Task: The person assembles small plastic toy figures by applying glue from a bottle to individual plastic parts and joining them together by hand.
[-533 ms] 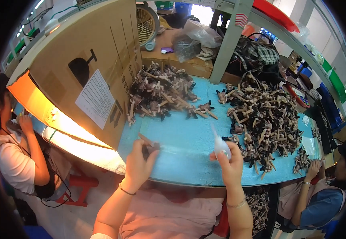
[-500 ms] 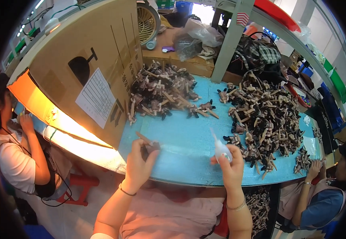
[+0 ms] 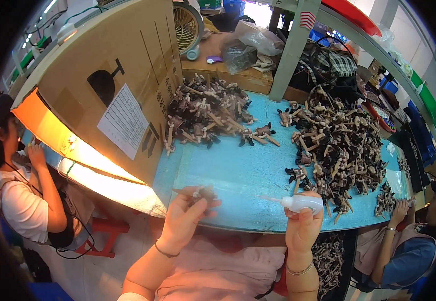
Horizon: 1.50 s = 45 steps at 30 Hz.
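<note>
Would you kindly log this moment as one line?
left hand: holding small figure | right hand: holding white bottle, nozzle pointing left | blue tabletop: piled figures

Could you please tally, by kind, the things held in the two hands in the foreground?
Small brownish figure: 1, in the left hand
White nozzle bottle: 1, in the right hand
Total: 2

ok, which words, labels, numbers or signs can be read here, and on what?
Cardboard carton: goblet symbol, paired arrows, printed characters I won't transcribe.
White paper label on it: gridded form, print too small to read.
Grey metal frame: red-and-white chevron sticker; small mark near top, not transcribed.
White bottle: no readable text.
</note>
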Available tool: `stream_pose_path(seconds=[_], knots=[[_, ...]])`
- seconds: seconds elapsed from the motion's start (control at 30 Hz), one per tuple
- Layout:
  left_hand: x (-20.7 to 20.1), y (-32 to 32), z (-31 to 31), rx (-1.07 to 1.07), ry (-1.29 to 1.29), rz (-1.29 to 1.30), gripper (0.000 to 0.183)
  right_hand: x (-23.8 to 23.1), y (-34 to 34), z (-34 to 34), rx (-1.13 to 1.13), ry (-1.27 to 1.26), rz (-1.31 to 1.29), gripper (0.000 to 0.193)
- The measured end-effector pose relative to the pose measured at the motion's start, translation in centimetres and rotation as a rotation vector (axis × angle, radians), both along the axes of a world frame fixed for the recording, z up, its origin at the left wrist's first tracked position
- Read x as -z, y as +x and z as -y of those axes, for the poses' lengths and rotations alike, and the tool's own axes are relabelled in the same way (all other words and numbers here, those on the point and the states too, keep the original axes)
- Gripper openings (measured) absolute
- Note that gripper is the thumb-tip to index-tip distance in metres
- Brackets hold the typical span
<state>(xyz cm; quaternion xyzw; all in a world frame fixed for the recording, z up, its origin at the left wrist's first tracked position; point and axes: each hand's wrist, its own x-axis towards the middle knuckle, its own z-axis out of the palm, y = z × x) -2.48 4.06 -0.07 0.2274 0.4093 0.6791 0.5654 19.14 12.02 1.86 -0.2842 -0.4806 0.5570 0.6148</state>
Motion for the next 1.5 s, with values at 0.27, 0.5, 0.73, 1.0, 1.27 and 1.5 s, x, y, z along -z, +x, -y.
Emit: stream_pose_path(seconds=[0.27,0.5,0.73,1.0,1.27,1.5], knots=[[-0.6,1.2,1.5,-0.118,0.231,-0.579,0.025,-2.3,-0.2,1.3,0.138,0.2,0.124,0.049],[-0.5,1.0,1.9,-0.256,0.505,-0.979,0.036,-4.7,0.1,3.3,0.286,0.574,0.353,0.053],[-1.0,0.5,1.8,-0.351,0.71,-1.304,0.042,-4.5,0.1,4.3,0.245,0.722,0.462,0.052],[-1.1,0.4,1.7,-0.379,0.717,-1.363,0.043,-4.5,0.3,4.9,0.295,0.704,0.461,0.052],[-1.2,0.6,1.8,-0.383,0.71,-1.374,0.044,-5.7,0.8,4.8,0.141,0.759,0.603,0.052],[-1.3,0.5,1.8,-0.394,0.713,-1.406,0.044,-5.4,0.0,5.2,0.253,0.725,0.577,0.051]])
